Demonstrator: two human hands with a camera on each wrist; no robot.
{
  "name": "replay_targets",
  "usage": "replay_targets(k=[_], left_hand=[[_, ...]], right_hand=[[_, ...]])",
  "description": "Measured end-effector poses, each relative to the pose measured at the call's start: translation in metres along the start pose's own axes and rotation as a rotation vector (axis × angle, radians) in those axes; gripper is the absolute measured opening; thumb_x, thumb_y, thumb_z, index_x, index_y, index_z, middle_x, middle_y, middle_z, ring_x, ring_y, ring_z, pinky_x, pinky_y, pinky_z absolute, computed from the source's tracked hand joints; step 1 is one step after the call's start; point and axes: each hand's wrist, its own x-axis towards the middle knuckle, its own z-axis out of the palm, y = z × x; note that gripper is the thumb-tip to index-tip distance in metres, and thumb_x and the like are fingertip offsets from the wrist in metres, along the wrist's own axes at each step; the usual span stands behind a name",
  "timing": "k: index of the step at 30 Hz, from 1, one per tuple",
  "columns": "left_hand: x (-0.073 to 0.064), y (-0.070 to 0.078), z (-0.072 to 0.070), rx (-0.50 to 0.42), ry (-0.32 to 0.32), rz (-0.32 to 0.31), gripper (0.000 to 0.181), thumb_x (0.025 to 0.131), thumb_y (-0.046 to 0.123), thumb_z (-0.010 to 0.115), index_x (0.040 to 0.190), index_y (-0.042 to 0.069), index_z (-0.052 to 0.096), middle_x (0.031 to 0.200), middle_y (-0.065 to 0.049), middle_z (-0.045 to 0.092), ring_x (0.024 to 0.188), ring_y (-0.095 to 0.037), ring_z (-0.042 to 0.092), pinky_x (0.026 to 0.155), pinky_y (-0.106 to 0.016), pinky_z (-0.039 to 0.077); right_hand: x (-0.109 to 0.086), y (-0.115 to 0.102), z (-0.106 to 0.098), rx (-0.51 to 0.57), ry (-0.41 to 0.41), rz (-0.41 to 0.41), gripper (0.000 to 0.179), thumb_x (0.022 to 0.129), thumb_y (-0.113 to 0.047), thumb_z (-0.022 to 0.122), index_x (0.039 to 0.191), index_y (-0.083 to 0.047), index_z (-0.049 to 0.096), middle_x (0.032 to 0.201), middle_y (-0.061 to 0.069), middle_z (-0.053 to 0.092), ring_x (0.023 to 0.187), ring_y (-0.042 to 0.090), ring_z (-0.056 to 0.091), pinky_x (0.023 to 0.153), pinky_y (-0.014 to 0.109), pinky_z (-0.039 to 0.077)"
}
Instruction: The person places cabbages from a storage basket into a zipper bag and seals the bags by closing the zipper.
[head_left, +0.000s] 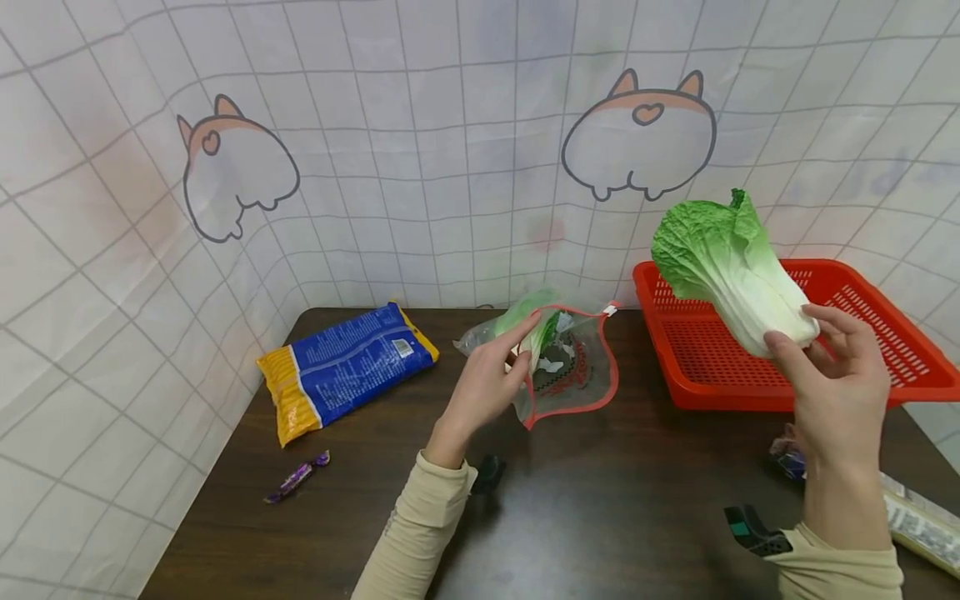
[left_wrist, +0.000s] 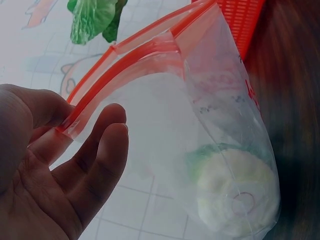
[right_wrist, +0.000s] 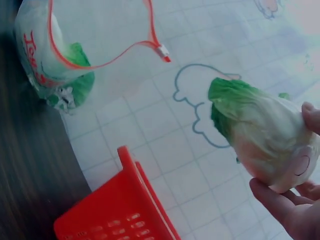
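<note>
Cabbage (head_left: 738,279) tilted in the right hand (head_left: 842,392)

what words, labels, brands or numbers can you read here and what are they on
"To...": perhaps how the red lettering on the clear zip bag starts; the rest is unclear.
Blue and yellow packet: print and barcode, too small to read.
Purple wrapper: any print too small.
Pale packet, lower right: print too blurred.

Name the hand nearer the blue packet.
Left: the left hand is right of the blue packet; the right hand is much farther right, by the red basket.
</note>
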Motion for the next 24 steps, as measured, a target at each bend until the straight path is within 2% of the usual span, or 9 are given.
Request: replay_targets(k=[4,10,18,21,24], left_hand=[[-0.0004,-0.0006,-0.0022,0.003,0.006,-0.008,0.051,0.097,0.007,0.052,0.147,0.019,0.048,0.073,0.002,0.063,0.046,-0.009,0.042,0.043,-0.021,0.032],[0.0010,-0.0010,-0.0004,-0.013,-0.003,0.026,0.051,0.098,0.006,0.052,0.148,0.015,0.046,0.076,0.000,0.065,0.048,-0.008,0.043,0.043,-0.022,0.033],[0.0010,-0.0008,0.0006,-0.022,-0.006,0.016,0.051,0.098,0.005,0.051,0.147,0.015,0.047,0.078,-0.001,0.066,0.049,-0.008,0.044,0.043,-0.022,0.032],[0.0004,-0.0003,-0.0001,-0.025,-0.007,0.006,0.051,0.097,0.006,0.052,0.147,0.016,0.047,0.078,-0.001,0.066,0.048,-0.008,0.044,0.042,-0.022,0.032],[0.0002,-0.0003,-0.0005,-0.023,-0.005,-0.001,0.052,0.097,0.006,0.052,0.147,0.019,0.047,0.077,-0.001,0.067,0.049,-0.009,0.045,0.043,-0.021,0.032]], right_hand=[[0.0010,0.0012,0.0000,0.060,-0.017,0.017,0.043,0.081,0.008,0.073,0.121,0.001,0.064,0.133,0.008,0.046,0.103,0.023,0.058,0.073,0.019,0.053],[-0.0001,-0.0011,-0.0002,0.170,-0.054,0.072,0.044,0.084,0.008,0.069,0.127,0.003,0.060,0.133,0.009,0.043,0.109,0.024,0.050,0.077,0.024,0.054],[-0.0029,0.0014,0.0003,0.318,-0.235,0.104,0.043,0.090,0.009,0.060,0.133,0.003,0.052,0.134,0.010,0.038,0.121,0.026,0.038,0.087,0.029,0.051],[-0.0042,0.0022,0.0021,0.322,-0.276,0.113,0.043,0.092,0.009,0.058,0.134,0.002,0.051,0.136,0.010,0.038,0.122,0.026,0.037,0.088,0.029,0.051],[-0.0053,0.0021,0.0036,0.276,-0.299,0.110,0.046,0.092,0.007,0.059,0.137,0.002,0.049,0.138,0.009,0.037,0.122,0.025,0.037,0.088,0.028,0.050]])
